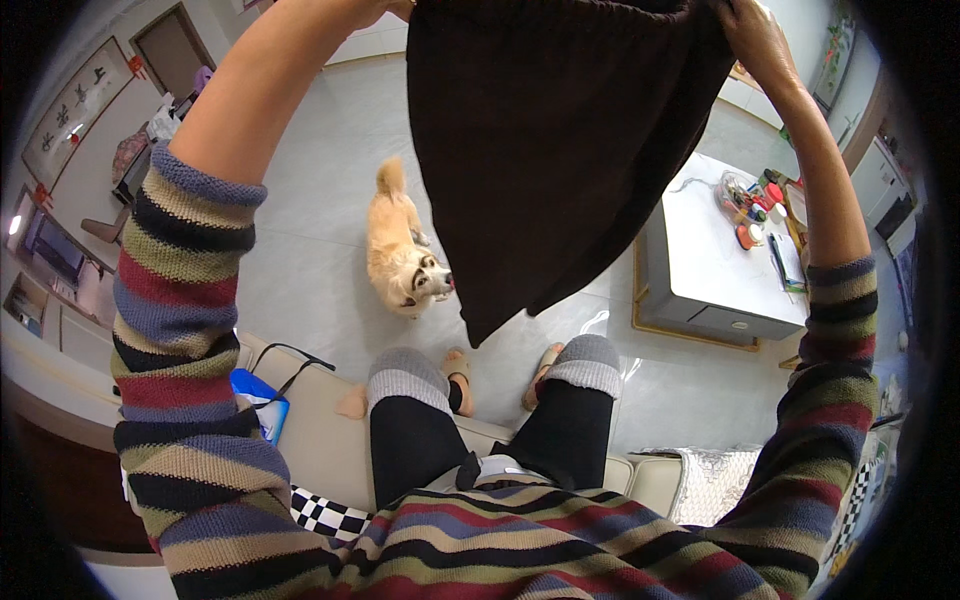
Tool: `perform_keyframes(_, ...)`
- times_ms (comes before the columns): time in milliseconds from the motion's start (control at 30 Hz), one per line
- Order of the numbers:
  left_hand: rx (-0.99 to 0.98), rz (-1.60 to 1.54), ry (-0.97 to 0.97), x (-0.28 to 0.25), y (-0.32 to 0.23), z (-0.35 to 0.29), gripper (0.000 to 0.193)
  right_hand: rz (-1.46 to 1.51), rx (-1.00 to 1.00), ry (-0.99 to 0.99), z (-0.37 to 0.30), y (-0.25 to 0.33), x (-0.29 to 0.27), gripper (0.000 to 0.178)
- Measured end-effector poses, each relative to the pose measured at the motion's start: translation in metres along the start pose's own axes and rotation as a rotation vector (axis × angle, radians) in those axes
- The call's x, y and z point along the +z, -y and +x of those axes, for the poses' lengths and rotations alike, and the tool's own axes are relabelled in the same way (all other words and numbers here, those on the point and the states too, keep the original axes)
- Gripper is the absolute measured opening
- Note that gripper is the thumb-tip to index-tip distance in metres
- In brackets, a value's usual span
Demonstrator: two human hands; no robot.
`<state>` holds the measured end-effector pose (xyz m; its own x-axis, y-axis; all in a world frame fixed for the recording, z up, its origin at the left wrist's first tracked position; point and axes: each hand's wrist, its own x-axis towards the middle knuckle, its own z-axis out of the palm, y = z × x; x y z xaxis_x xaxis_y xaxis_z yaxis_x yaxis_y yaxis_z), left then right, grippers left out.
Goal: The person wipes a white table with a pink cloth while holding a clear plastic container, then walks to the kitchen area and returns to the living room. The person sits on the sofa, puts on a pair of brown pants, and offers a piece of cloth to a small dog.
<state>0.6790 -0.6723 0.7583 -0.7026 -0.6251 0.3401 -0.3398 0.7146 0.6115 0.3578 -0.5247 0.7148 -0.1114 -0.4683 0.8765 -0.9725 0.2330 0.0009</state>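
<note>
Far left of the left hand (pixel 402 9), and lower than it, a framed panel (pixel 88 98) hangs on the wall, with a screen (pixel 55 248) below. The left forearm rises in front of that side of the room, its striped sleeve (pixel 185 290) pushed up to a thick blue cuff. Well below the hand, a blue-and-white pack (pixel 262 398) with a dark strap lies on the beige couch (pixel 325 420), and a checkered cushion (pixel 330 515) shows nearer the body.

Almost straight below the left hand a tan dog (pixel 393 245) stands on the floor, head tilted and tail up (its dark brow marks are plain to see). The hand itself is mostly cut off by the top edge; it holds the left top corner of a dark brown cloth (pixel 560 150), though I cannot tell how its fingers lie.

The cloth hangs spread between the two hands, gathered along its top band and narrowing to a low point beneath them. Below it are the person's legs, black with grey knee bands (pixel 405 375), and feet in slippers.

The right hand (pixel 750 38) is closed on the cloth's right top corner. Under that hand stands a white-topped table (pixel 690 235), bearing a clear bowl (pixel 735 200), red-lidded bits and some papers (pixel 785 262). Far below the hand, a white quilted cover (pixel 715 485) lies on the couch.
</note>
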Motion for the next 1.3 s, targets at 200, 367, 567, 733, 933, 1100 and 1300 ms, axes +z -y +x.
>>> perform_keyframes(200,-0.057,-0.104,0.087,0.002,0.015,-0.008,0.025,-0.064,-0.021,0.049,0.003,0.007,0.000,0.013)
perform_keyframes(367,-0.068,-0.080,0.082,0.003,0.018,-0.009,0.025,-0.088,0.051,0.088,0.004,0.027,-0.004,0.015)
perform_keyframes(567,-0.022,-0.125,0.118,0.004,0.025,-0.016,0.023,-0.135,-0.084,-0.029,0.009,0.008,0.009,0.018)
perform_keyframes(733,-0.027,-0.132,0.192,0.000,0.015,-0.037,0.021,-0.116,0.088,0.118,0.006,0.047,0.012,0.016)
perform_keyframes(933,0.053,-0.294,0.295,0.005,-0.001,-0.050,0.024,-0.106,0.073,0.092,0.005,0.035,0.031,0.014)
perform_keyframes(1100,0.046,-0.411,0.329,0.027,0.001,-0.052,0.030,-0.093,0.125,0.112,-0.007,0.031,0.048,0.016)
perform_keyframes(1300,-0.139,-0.450,0.358,0.038,-0.032,-0.054,0.033,0.097,0.175,0.006,0.001,0.030,0.034,0.016)
